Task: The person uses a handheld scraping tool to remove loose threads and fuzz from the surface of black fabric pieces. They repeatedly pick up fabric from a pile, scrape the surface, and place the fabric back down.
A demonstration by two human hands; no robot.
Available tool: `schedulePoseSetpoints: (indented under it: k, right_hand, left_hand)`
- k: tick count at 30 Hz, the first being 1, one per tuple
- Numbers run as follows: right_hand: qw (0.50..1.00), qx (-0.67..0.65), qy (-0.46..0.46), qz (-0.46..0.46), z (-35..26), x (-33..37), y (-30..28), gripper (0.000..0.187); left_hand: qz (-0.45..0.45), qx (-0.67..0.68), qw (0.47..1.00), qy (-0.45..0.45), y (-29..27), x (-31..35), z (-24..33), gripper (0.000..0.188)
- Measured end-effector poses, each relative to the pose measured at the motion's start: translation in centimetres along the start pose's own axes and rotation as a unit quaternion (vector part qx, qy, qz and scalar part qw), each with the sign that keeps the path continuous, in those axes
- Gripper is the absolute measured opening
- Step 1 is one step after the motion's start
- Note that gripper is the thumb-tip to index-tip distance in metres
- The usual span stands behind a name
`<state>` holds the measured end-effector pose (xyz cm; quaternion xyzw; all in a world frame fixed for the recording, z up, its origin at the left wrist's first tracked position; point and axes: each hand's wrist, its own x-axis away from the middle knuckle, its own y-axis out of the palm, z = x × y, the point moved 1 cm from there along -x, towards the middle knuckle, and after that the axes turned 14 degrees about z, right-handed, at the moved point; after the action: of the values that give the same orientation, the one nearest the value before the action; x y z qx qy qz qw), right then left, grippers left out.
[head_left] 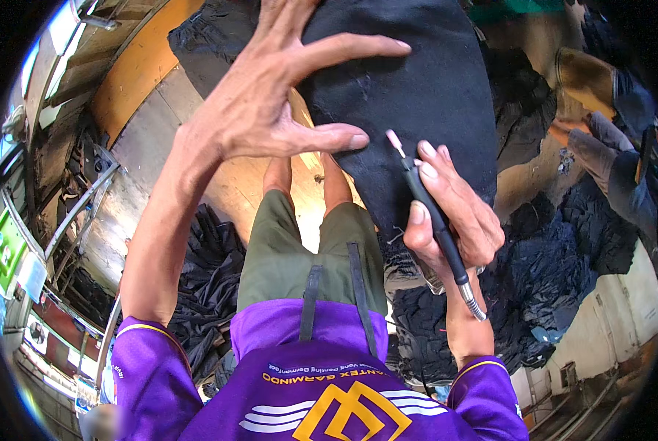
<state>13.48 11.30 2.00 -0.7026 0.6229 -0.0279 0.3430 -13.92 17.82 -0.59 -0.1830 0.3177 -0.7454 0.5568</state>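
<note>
My left hand (259, 110) is open, thumb and forefinger spread wide above the edge of a black denim-like cloth piece (424, 81). In my right hand (468, 217), a slim black rotary grinder handpiece (446, 242) is gripped like a pen. Its pale pink tip points up and left over the cloth, near my left thumb. A metal spring sleeve covers the handpiece's rear end. Whether the tip touches the cloth I cannot tell. The far end of the cloth runs out of the picture at the top.
Heaps of dark cloth lie on the right (564, 257) and at the left of my legs (196, 294). Another person's legs (608, 158) show at the far right. A metal frame (83, 209) and a green-and-white object (9, 246) stand at the left.
</note>
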Motion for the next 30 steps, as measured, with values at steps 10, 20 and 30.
schedulePoseSetpoints:
  k: [10,20,30]
  right_hand:
    - [1.000,-0.012,0.005,0.008,0.1,0.0,0.1,0.031]
    - [0.999,-0.016,0.026,-0.019,-0.2,1.5,-1.1,0.032]
    - [1.000,-0.018,-0.021,-0.007,1.1,-0.5,-0.1,0.032]
  left_hand:
    - [0.008,-0.001,1.000,0.024,0.2,-0.5,0.1,0.095]
    - [0.012,-0.003,1.000,0.027,0.3,-0.4,0.1,0.096]
    - [0.049,-0.003,0.997,0.057,1.2,-0.1,-0.6,0.098]
